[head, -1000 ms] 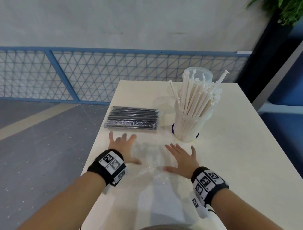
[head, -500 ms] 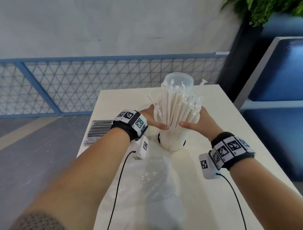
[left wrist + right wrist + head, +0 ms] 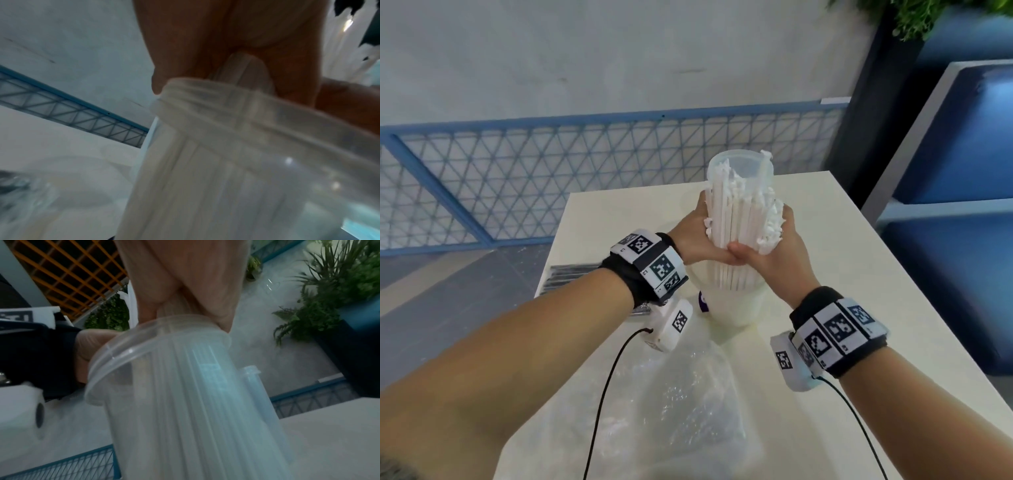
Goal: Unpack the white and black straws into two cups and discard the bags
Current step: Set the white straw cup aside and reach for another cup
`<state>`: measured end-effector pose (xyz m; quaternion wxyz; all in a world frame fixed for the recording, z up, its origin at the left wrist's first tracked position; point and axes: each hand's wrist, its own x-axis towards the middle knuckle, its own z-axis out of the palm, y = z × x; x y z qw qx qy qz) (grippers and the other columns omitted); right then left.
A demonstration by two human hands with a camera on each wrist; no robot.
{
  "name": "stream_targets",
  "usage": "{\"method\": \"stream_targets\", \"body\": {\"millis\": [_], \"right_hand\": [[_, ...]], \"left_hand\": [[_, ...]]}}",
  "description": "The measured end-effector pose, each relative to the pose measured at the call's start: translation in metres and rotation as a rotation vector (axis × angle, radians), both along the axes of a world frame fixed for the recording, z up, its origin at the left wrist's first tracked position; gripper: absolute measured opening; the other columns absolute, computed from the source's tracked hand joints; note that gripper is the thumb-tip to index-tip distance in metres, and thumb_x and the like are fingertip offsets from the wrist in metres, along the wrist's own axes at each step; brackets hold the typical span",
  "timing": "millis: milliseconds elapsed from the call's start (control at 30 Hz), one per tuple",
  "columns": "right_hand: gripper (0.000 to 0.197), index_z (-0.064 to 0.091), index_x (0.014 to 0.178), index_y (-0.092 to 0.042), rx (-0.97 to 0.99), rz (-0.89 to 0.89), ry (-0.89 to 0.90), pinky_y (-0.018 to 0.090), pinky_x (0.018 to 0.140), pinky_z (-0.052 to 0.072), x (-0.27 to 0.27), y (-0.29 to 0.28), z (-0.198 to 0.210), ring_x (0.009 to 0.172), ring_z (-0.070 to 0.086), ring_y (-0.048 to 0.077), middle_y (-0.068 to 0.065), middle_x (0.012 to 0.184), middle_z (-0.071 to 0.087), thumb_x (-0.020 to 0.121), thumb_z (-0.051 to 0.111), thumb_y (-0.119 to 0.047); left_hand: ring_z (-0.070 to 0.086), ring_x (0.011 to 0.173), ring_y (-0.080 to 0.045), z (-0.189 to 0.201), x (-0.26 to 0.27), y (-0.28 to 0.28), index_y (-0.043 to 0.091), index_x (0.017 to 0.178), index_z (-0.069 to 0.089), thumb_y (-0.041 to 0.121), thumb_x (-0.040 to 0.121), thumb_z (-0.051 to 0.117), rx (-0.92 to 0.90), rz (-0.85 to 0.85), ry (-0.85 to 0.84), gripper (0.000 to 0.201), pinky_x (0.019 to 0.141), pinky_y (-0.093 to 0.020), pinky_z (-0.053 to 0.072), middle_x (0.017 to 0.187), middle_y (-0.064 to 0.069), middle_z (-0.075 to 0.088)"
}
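Observation:
A bundle of white straws (image 3: pixel 736 222) stands upright in a clear cup (image 3: pixel 736 308) at the middle of the table. My left hand (image 3: pixel 697 236) wraps the bundle from the left, and my right hand (image 3: pixel 777 253) wraps it from the right, above the cup's rim; the thumbs meet in front. In the wrist views the cup (image 3: pixel 246 178) (image 3: pixel 185 402) fills the frame below each palm. A second, empty clear cup (image 3: pixel 743 168) stands just behind. The bag of black straws (image 3: pixel 571 274) lies at the table's left edge, partly hidden by my left wrist.
An empty clear plastic bag (image 3: pixel 681 394) lies crumpled on the white table (image 3: pixel 859 291) in front of the cup. A blue mesh fence (image 3: pixel 517 178) runs behind the table. A dark planter (image 3: pixel 859 137) and blue seating (image 3: pixel 962 154) stand to the right.
Both hands left the empty bag on the table, rose to the cup and closed round the splayed white straws, squeezing them into a tight upright bundle.

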<state>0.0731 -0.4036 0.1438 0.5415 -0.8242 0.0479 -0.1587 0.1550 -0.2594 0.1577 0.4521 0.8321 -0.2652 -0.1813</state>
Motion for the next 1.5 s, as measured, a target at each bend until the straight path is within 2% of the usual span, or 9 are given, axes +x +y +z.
{"method": "stream_targets", "body": {"millis": [167,300,433,600,733,867,1067,1333,1500], "right_hand": [[0.068,0.032,0.133,-0.013,-0.027,-0.088,-0.035,0.024,0.083,0.045,-0.002,-0.009,0.009,0.100,0.055,0.014,-0.006,0.112,0.056,0.079,0.071,-0.028],[0.063,0.031,0.134,-0.015,-0.171,-0.089,0.041,0.031,0.076,0.043,-0.003,-0.012,0.012,0.088,0.054,0.017,-0.006,0.101,0.053,0.084,0.063,-0.036],[0.064,0.024,0.139,-0.021,-0.265,-0.035,0.149,0.037,0.080,0.048,-0.003,-0.022,0.015,0.091,0.060,0.028,0.000,0.102,0.057,0.088,0.053,-0.046],[0.086,0.007,0.148,-0.029,0.054,0.465,0.387,0.017,0.098,0.040,-0.010,-0.049,0.010,0.124,0.044,0.007,-0.014,0.135,0.042,0.081,0.060,-0.041],[0.089,0.020,0.147,-0.022,-0.222,0.578,0.472,0.018,0.103,0.036,-0.017,-0.061,0.005,0.126,0.043,0.005,-0.014,0.136,0.044,0.076,0.074,-0.026],[0.069,0.034,0.140,-0.014,-0.101,0.338,0.308,0.032,0.103,0.042,-0.016,-0.053,0.005,0.111,0.052,0.012,-0.007,0.118,0.054,0.081,0.069,-0.012],[0.072,0.028,0.142,-0.026,0.067,0.152,0.159,0.040,0.101,0.046,-0.008,-0.047,-0.002,0.115,0.057,0.014,-0.004,0.127,0.059,0.083,0.067,-0.035],[0.059,0.030,0.137,-0.038,-0.020,0.048,-0.211,-0.003,0.098,0.025,-0.031,-0.027,-0.002,0.126,0.031,-0.013,-0.014,0.138,0.036,0.085,0.056,-0.045],[0.045,0.051,0.129,-0.017,-0.342,0.039,-0.273,0.027,0.113,0.027,-0.021,-0.008,-0.009,0.135,0.034,0.017,0.003,0.142,0.043,0.093,0.030,-0.034]], "left_hand": [[0.053,0.107,-0.004,0.010,0.003,-0.007,0.009,0.137,0.030,0.017,0.059,0.085,-0.125,0.007,0.019,0.096,0.079,0.001,0.041,0.125,0.001,0.052],[0.051,0.120,-0.014,0.006,-0.005,-0.015,0.014,0.137,0.034,0.047,0.049,0.078,-0.145,0.038,0.035,0.103,0.102,-0.033,0.045,0.130,-0.004,0.052],[0.055,0.118,-0.016,0.001,-0.015,-0.019,0.012,0.133,0.039,0.044,0.051,0.076,-0.279,0.104,0.076,0.096,0.101,-0.038,0.046,0.127,-0.006,0.057],[0.057,0.109,-0.008,-0.012,-0.035,-0.017,0.020,0.133,0.038,0.019,0.047,0.089,-0.328,0.144,0.128,0.099,0.089,-0.017,0.049,0.117,0.006,0.059],[0.053,0.100,0.001,-0.014,-0.044,-0.021,0.023,0.135,0.031,0.007,0.053,0.088,-0.235,0.128,0.064,0.101,0.083,-0.008,0.047,0.114,0.009,0.054],[0.062,0.106,-0.022,-0.006,-0.043,-0.024,0.009,0.120,0.053,0.006,0.052,0.084,-0.386,0.238,0.197,0.075,0.097,-0.044,0.048,0.111,-0.006,0.065],[0.061,0.107,-0.020,0.016,-0.040,-0.032,0.008,0.120,0.053,0.015,0.057,0.085,-0.438,0.223,0.087,0.071,0.098,-0.045,0.048,0.114,-0.009,0.065],[0.043,0.120,-0.011,0.012,-0.058,-0.022,0.030,0.126,0.041,0.085,0.057,0.049,-0.535,0.311,-0.137,0.089,0.101,-0.021,0.038,0.137,0.002,0.039],[0.036,0.132,-0.009,0.014,-0.059,-0.037,0.018,0.138,0.041,0.035,0.093,0.023,-0.304,0.224,-0.496,0.051,0.113,-0.022,0.025,0.142,-0.004,0.044]]}}
